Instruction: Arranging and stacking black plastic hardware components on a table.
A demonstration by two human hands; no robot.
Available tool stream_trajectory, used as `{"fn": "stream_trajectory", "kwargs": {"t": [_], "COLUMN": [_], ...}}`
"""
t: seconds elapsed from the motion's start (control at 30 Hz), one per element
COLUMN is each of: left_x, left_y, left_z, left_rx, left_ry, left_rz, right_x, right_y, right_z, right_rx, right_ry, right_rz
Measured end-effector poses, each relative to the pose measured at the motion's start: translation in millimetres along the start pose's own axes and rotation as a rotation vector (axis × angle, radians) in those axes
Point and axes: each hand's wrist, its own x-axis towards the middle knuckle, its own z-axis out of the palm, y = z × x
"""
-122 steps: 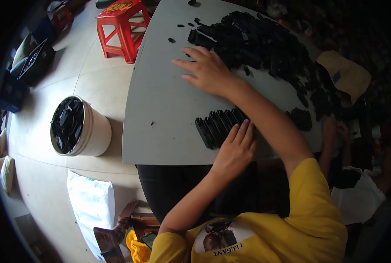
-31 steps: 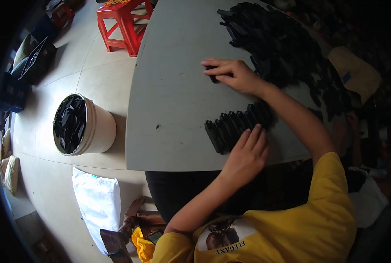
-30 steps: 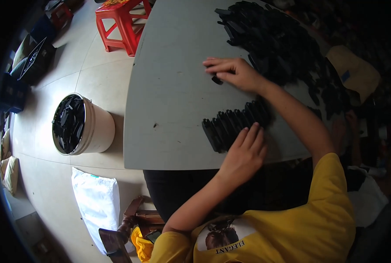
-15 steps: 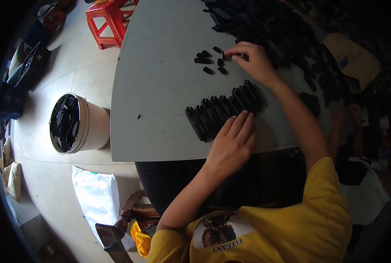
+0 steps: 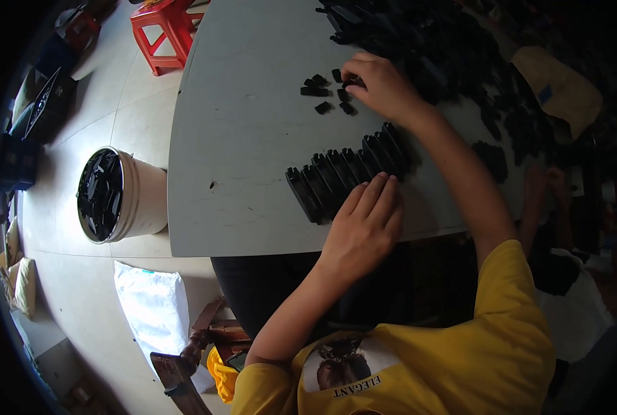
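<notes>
several long black parts are lying side by side in a slanting row near the front edge of the grey table. the left hand is resting on the near side of this row, fingers straight and close together; its thumb isn't showing clearly, so i cannot tell if it is gripping anything. the right hand is curling beside some small black pieces, thumb and forefinger leaving only a narrow gap; whether it is pinching one, i cannot tell. beyond it, a dark heap is spreading, with a brown sheet lying alongside. on the floor, a whitish bucket is holding more black pieces, and a red stool is standing farther off.
</notes>
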Motion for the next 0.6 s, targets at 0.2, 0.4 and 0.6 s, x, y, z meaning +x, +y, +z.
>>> {"fn": "stream_trajectory", "kwargs": {"t": [0.2,0.4,0.6], "left_x": [0.6,2.7,2.9], "left_y": [-0.2,0.4,0.9], "left_z": [0.1,-3.2,0.5], "left_rx": [-0.013,0.013,0.037], "left_ry": [-0.007,-0.028,-0.051], "left_rz": [0.015,-0.052,-0.071], "right_x": [-4.8,-59.0,-80.5], "right_y": [-3.0,-39.5,-53.4], "right_z": [-16.2,-43.9,-35.6], "right_rx": [0.086,0.224,0.101], "right_ry": [-0.023,-0.015,0.043], "right_rz": [0.004,0.119,-0.024]}}
